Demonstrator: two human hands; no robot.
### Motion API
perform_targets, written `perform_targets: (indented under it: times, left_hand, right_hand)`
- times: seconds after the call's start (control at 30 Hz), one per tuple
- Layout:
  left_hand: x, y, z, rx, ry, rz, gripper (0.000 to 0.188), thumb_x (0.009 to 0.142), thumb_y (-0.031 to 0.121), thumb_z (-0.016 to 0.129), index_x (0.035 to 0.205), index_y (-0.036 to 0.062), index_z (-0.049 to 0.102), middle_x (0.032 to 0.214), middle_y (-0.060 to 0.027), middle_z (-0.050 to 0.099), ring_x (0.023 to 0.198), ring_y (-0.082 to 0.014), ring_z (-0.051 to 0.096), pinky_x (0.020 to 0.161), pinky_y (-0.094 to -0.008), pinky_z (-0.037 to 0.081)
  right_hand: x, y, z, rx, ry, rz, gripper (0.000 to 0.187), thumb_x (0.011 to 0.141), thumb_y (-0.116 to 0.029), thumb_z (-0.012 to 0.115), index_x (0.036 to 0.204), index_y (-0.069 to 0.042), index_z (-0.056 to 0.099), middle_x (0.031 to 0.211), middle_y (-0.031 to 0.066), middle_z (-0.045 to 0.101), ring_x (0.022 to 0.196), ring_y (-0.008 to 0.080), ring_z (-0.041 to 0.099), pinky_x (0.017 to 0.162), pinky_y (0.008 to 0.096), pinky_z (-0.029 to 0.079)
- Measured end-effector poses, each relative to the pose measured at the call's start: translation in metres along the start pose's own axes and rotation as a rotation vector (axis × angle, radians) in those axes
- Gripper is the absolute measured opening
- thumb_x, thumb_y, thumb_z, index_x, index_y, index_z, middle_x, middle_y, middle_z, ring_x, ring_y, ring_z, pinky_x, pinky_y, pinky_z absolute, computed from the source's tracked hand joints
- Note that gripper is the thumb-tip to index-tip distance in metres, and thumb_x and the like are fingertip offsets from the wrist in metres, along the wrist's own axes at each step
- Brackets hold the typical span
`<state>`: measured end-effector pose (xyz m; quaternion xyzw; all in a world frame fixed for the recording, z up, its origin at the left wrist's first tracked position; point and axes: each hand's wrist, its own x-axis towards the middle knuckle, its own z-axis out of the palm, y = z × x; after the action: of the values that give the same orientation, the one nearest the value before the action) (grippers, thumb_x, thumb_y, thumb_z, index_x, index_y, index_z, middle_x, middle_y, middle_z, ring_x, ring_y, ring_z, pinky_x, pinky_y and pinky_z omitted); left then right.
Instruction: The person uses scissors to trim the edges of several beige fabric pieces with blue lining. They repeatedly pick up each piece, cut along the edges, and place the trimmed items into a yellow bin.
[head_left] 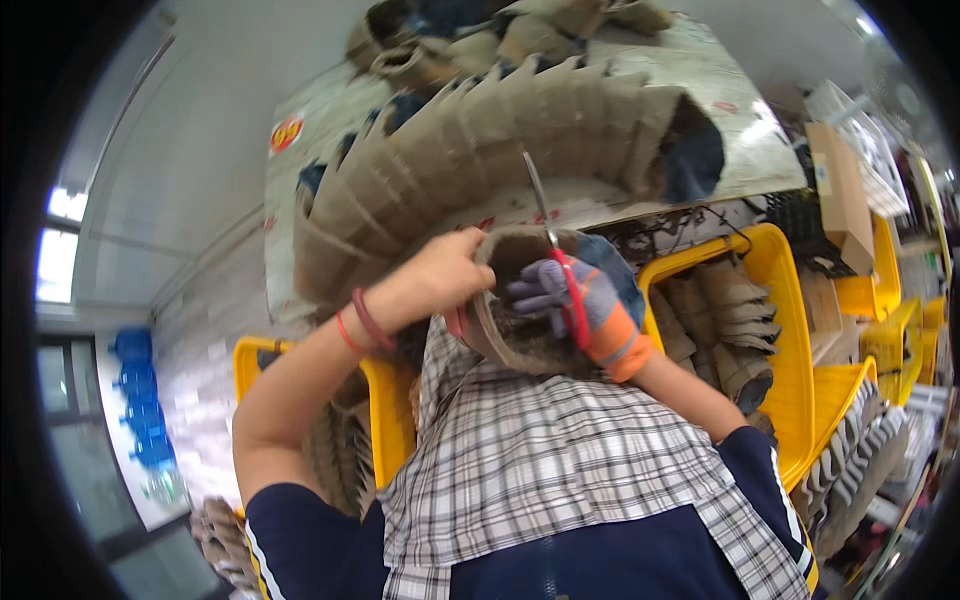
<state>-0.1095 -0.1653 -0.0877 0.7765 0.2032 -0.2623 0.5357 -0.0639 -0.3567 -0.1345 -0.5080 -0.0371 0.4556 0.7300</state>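
Observation:
A brown-grey tube-shaped piece [497, 338], like a boot upper with a fuzzy inside and a blue part at its right, is held before my apron. My left hand [447, 272], bare with red bands at the wrist, is closed on its left rim. Red-handled scissors [575, 318] are in my right hand [603, 312], which wears a grey and orange glove. Their blades point up and away, over the piece's opening, and look nearly together. Some gloved fingers stretch out over the opening. Beyond my hands, a long curved row of nested similar uppers [480, 140] lies on the table.
The pale worn table [745, 165] also bears a loose pile of uppers [530, 35] at its far side. Yellow bins [795, 330] with stacked uppers stand at my right, another yellow bin [390, 420] at my left. Blue water bottles [140, 400] line the left wall. A cardboard box [840, 195] stands right.

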Motion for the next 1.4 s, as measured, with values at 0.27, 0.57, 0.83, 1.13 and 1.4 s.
perform_targets:
  times: [0.27, 0.57, 0.83, 1.13, 1.4]
  left_hand:
    - [0.047, 0.070, 0.107, 0.499, 0.215, 0.573, 0.080, 0.073, 0.010, 0.054, 0.139, -0.0114, 0.014, 0.096, -0.0339, 0.059, 0.090, -0.0447, 0.060, 0.082, -0.0452, 0.048]
    - [0.093, 0.113, 0.112, 0.208, 0.072, 1.237, 0.078, 0.073, 0.005, 0.061, 0.142, 0.0013, 0.023, 0.130, -0.0270, 0.045, 0.106, -0.0404, 0.056, 0.089, -0.0397, 0.047]
    - [0.093, 0.059, -0.082, 1.005, 0.814, 0.356, 0.060, 0.083, 0.052, 0.057, 0.128, 0.0112, 0.053, 0.132, -0.0119, 0.050, 0.118, -0.0305, 0.046, 0.100, -0.0418, 0.034]
    - [0.098, 0.037, -0.095, 0.650, 0.706, 0.480, 0.066, 0.078, 0.054, 0.061, 0.123, 0.0069, 0.056, 0.116, -0.0144, 0.061, 0.105, -0.0342, 0.055, 0.093, -0.0408, 0.042]
    - [0.128, 0.016, -0.200, 0.651, 1.081, 0.571, 0.024, 0.083, 0.018, 0.059, 0.103, 0.0063, 0.063, 0.110, -0.0128, 0.057, 0.098, -0.0317, 0.057, 0.083, -0.0403, 0.046]
  right_hand:
    - [-0.013, -0.024, -0.051, 0.285, 0.362, -0.468, 0.014, 0.091, -0.014, 0.059, 0.096, -0.001, 0.061, 0.085, 0.0037, 0.063, 0.070, 0.0111, 0.060, 0.059, 0.0239, 0.049]
    - [-0.021, -0.066, -0.121, -0.639, 0.803, -0.959, 0.030, 0.084, -0.005, 0.063, 0.111, 0.001, 0.052, 0.100, 0.0067, 0.058, 0.089, 0.0134, 0.055, 0.077, 0.0265, 0.047]
    - [0.059, -0.108, -0.170, -0.703, 0.811, -0.951, 0.027, 0.082, -0.005, 0.064, 0.106, 0.001, 0.053, 0.085, 0.0031, 0.060, 0.070, 0.0119, 0.054, 0.062, 0.0246, 0.046]
    - [0.162, -0.108, -0.160, 0.200, 0.277, -0.925, 0.022, 0.078, 0.005, 0.058, 0.096, -0.005, 0.051, 0.084, 0.0035, 0.057, 0.071, 0.0193, 0.059, 0.068, 0.0301, 0.052]
    - [0.167, -0.053, -0.238, 0.079, 0.380, -0.932, 0.044, 0.096, -0.042, 0.048, 0.114, -0.003, 0.055, 0.102, 0.0038, 0.058, 0.091, 0.0130, 0.053, 0.083, 0.0268, 0.043]
